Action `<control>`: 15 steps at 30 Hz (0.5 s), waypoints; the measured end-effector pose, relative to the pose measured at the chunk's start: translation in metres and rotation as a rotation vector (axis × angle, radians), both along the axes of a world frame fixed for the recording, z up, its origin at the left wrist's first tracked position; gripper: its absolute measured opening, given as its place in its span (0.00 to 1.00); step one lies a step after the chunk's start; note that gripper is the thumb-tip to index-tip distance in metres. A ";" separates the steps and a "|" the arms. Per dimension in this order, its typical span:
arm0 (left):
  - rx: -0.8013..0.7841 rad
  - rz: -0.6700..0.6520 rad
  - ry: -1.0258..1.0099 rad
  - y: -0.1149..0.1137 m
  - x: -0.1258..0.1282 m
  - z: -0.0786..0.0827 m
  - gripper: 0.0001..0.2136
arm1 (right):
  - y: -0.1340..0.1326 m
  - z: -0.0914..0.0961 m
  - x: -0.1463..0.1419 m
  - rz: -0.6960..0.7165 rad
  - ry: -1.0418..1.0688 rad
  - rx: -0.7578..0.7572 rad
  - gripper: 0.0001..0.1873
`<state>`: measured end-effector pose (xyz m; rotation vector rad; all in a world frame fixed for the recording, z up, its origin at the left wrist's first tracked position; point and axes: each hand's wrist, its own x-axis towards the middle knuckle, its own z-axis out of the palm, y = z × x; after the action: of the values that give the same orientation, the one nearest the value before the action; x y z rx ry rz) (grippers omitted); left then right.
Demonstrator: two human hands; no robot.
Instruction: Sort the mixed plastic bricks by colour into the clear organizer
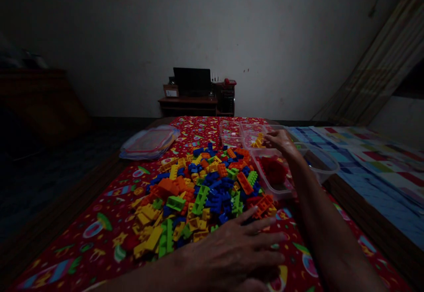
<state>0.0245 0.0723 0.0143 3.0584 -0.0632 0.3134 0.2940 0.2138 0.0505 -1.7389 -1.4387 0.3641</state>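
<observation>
"Where's the right hand (280,141)?"

"At the clear box (247,134), fingertips right by the yellow bricks (257,140) — a narrow grip, but can't tell whether it holds one! Looks like the placing step."

"And the left hand (236,243)?"

"Grip wide, palm down at the near edge of the mixed pile (215,195) on the bench (99,248). The next move, I'd judge, calls for lifting the right fingers clear of the box wall."
</observation>
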 end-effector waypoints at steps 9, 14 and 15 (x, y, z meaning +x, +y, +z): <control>0.191 0.202 -0.019 0.014 0.001 -0.013 0.11 | -0.022 0.025 -0.047 0.299 -0.167 0.008 0.13; 0.223 0.325 -0.053 0.046 -0.011 -0.004 0.14 | -0.031 0.026 -0.065 0.369 -0.236 0.033 0.14; 0.225 0.351 -0.065 0.052 -0.014 -0.002 0.14 | -0.033 0.027 -0.068 0.383 -0.245 0.038 0.14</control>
<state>0.0103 0.1245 0.0122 3.2707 0.4709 0.4528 0.2258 0.1811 0.0779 -1.5114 -1.9508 0.3291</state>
